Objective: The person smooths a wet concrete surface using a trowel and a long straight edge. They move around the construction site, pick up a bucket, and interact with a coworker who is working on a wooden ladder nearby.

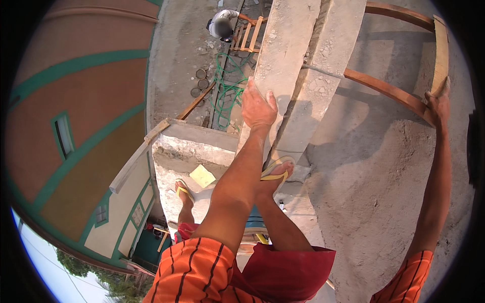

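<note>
My left hand (257,103) lies open on the long, dusty concrete beam (280,38), thumb apart from the fingers. At the right, my right hand (438,101) grips the pale board (439,45) of a wooden frame with two reddish crosspieces (384,88), which reach toward the beam over a grey surface. A second concrete strip (328,45) with rubble on it runs alongside. My sandalled feet (275,174) are on and beside the concrete ledge below, near a yellow square piece (202,175).
A co-worker (218,28) below holds a small wooden ladder (247,34). Green hose (222,101), round containers (201,78) and rubble lie beneath. A loose plank (136,156) juts over the drop on the left, facing a painted building (76,101). A blue container (255,219) is under me.
</note>
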The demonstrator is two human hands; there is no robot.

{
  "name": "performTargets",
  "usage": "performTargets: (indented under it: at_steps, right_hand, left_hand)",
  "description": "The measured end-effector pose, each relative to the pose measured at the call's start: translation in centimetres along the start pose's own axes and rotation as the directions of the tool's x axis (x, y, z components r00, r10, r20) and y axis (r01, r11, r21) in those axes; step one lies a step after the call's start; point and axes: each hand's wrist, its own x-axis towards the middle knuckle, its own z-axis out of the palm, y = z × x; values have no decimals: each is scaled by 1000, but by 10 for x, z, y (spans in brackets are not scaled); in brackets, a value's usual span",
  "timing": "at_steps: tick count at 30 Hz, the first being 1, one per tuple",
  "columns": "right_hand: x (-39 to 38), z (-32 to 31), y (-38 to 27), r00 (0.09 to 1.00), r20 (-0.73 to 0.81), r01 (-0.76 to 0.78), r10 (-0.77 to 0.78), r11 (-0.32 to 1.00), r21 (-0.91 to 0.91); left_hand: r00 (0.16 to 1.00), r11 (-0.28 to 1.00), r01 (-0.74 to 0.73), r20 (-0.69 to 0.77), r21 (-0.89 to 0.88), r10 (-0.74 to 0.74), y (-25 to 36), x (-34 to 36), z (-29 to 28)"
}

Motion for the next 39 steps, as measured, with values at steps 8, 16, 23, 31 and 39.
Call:
performTargets:
  at_steps: [8, 16, 23, 31, 39]
  right_hand:
    - [-37, 42, -19, 992, -115, 56, -56, 998, -2]
    - [-103, 30, -63, 976, 13, -216, 216, 976, 36]
    - [-174, 41, -74, 908, 136, -398, 396, 917, -14]
    - [-173, 44, -73, 924, 89, -371, 372, 928, -22]
    - [-171, 44, -71, 955, 35, -294, 293, 955, 39]
  left_hand:
    - [1000, 1000, -13, -2, 10, 13, 4, -1, 0]
    - [997, 998, -45, -57, 49, 47, 5, -7, 2]
    - [999, 999, -39, -32, 25, 40, 5, 1, -2]
    - [1000, 1000, -25, -19, -17, 25, 5, -1, 0]
    - [999, 999, 31, 45, -5, -31, 5, -3, -7]
